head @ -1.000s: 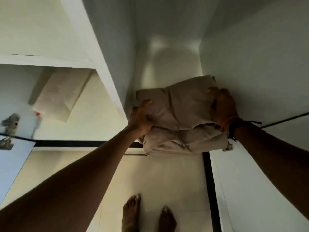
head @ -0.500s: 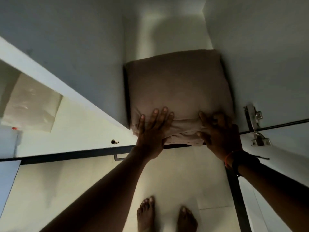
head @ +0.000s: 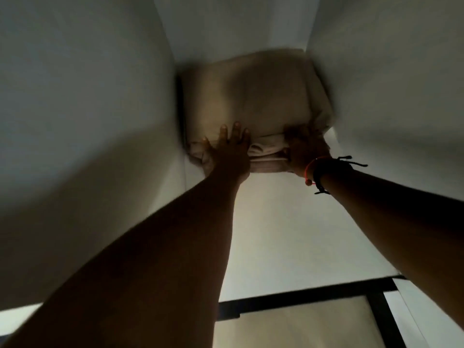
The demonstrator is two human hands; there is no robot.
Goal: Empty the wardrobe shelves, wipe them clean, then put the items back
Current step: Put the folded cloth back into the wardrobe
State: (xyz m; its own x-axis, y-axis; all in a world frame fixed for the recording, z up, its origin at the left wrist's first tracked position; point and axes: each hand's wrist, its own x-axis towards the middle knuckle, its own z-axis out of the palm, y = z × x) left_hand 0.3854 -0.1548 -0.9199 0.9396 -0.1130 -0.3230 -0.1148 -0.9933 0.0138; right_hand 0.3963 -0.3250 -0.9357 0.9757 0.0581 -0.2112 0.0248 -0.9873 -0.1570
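With my left hand (head: 231, 150) pressing flat, fingers straight, and my blurred right hand (head: 305, 149) beside it, its grip impossible to tell, the folded beige linen (head: 256, 96) sits just beyond my fingertips, deep on the wardrobe shelf (head: 276, 234), so I judge I am restocking; other shelves are out of sight.

floor (head: 288, 330): pale surface is showing low in view | black strip (head: 301, 297): is running across it, meeting a second black bar (head: 384, 320) heading downward | red cord bracelet (head: 309, 169): is circling a wrist, bead dangling | black cord bracelet (head: 324, 172): is sitting just beside it, loose ends sticking out
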